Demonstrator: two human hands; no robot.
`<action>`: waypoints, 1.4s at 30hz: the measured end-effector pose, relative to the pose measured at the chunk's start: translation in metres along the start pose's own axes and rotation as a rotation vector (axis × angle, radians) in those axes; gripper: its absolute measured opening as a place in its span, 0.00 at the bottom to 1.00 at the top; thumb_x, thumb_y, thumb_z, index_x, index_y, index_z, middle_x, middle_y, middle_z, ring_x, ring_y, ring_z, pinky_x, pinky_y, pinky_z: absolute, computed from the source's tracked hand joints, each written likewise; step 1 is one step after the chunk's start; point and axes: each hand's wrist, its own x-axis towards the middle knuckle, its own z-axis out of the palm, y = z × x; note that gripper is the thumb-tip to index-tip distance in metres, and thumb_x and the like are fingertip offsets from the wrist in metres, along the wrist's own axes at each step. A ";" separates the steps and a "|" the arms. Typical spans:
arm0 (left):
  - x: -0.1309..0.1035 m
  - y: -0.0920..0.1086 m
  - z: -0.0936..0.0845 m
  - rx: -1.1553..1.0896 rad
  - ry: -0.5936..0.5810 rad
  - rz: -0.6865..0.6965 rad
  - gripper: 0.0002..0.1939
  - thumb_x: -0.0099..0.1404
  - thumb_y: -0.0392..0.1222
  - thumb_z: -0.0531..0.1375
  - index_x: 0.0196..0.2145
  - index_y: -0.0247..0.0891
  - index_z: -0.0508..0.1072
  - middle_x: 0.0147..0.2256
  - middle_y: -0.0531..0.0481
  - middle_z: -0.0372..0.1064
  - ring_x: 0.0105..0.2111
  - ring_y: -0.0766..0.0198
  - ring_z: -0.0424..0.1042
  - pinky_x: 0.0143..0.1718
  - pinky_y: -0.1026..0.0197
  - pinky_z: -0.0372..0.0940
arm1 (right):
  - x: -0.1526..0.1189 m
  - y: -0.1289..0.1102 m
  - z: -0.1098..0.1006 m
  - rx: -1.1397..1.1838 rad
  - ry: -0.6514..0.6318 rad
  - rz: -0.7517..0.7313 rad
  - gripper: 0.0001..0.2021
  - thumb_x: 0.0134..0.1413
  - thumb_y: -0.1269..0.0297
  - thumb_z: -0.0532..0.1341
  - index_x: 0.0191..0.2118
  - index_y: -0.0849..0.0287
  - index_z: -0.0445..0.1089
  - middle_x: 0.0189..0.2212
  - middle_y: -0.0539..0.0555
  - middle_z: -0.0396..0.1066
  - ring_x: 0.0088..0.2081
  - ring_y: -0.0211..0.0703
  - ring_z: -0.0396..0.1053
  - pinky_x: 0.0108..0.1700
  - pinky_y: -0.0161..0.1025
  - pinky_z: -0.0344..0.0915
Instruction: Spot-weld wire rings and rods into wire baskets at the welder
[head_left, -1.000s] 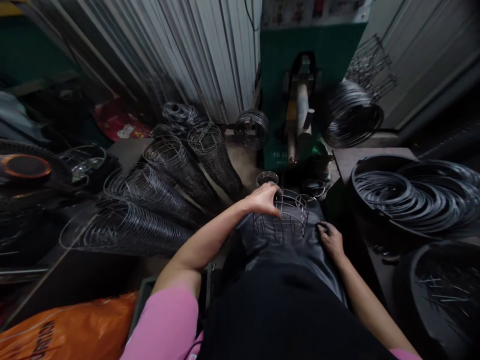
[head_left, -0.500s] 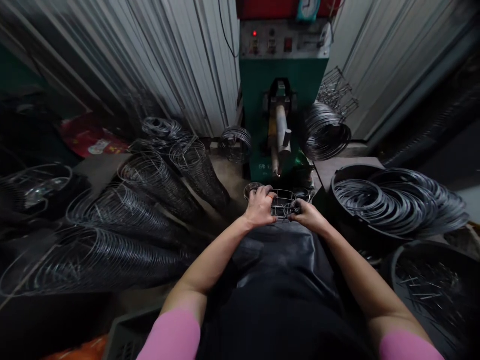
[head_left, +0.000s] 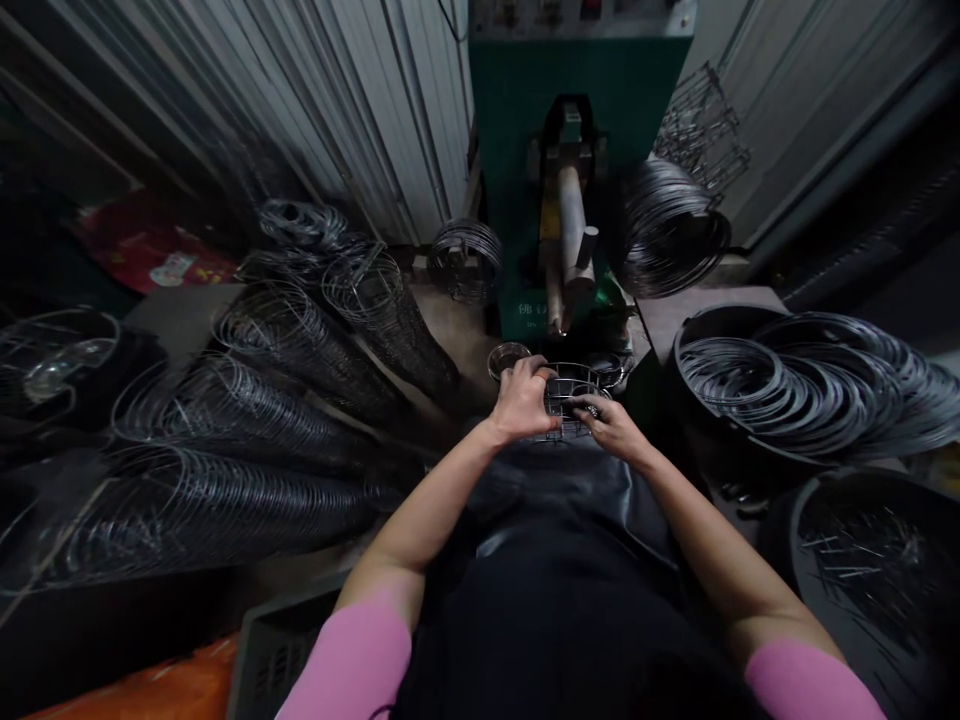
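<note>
A small round wire frame (head_left: 576, 382) is held low in front of the green machine (head_left: 510, 120), above my dark apron. My left hand (head_left: 523, 402) is closed round its left side, fingers over the rim and thumb toward the near edge. My right hand (head_left: 609, 424) pinches at its right side; small metal bits show dimly at the fingertips, too dark to make out. The machine's metal arm (head_left: 573, 215) points down just beyond the frame.
Long stacks of wire rings (head_left: 225, 500) lie on the left. On the right are a tub of rings (head_left: 682, 375) and a tub of short wires (head_left: 799, 530). Wire coils (head_left: 667, 230) hang beside the machine. A crate (head_left: 251, 640) stands at the lower left.
The view has tilted down, so the machine sits higher in the picture. My right hand has shifted slightly inward over the wire frame, while my left hand keeps its hold.
</note>
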 end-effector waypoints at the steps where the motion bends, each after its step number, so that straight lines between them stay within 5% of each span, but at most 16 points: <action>1: 0.001 -0.001 0.000 -0.007 0.000 0.003 0.34 0.41 0.46 0.67 0.47 0.37 0.66 0.54 0.40 0.55 0.56 0.48 0.53 0.55 0.47 0.51 | 0.000 0.000 -0.003 -0.016 -0.022 -0.031 0.11 0.50 0.62 0.55 0.36 0.56 0.73 0.34 0.54 0.73 0.39 0.46 0.70 0.44 0.42 0.65; 7: 0.006 -0.012 0.003 -0.043 0.005 0.010 0.34 0.40 0.46 0.68 0.47 0.37 0.66 0.53 0.42 0.55 0.55 0.48 0.54 0.55 0.48 0.53 | 0.007 0.004 -0.007 -0.125 -0.067 -0.113 0.10 0.46 0.65 0.60 0.36 0.56 0.72 0.33 0.54 0.73 0.36 0.45 0.70 0.40 0.40 0.67; 23: 0.043 -0.045 0.004 -0.172 0.051 0.045 0.34 0.38 0.42 0.69 0.46 0.36 0.66 0.53 0.41 0.55 0.55 0.50 0.55 0.57 0.49 0.54 | 0.045 0.021 -0.005 -0.217 -0.010 -0.321 0.10 0.54 0.70 0.55 0.38 0.57 0.72 0.32 0.56 0.72 0.35 0.44 0.71 0.37 0.39 0.69; 42: 0.077 -0.046 -0.002 -0.167 0.038 -0.068 0.36 0.38 0.48 0.70 0.46 0.37 0.67 0.52 0.42 0.56 0.54 0.50 0.57 0.55 0.50 0.55 | 0.071 0.024 -0.012 -0.301 0.120 -0.277 0.08 0.51 0.74 0.57 0.35 0.57 0.72 0.34 0.54 0.73 0.36 0.42 0.72 0.39 0.36 0.68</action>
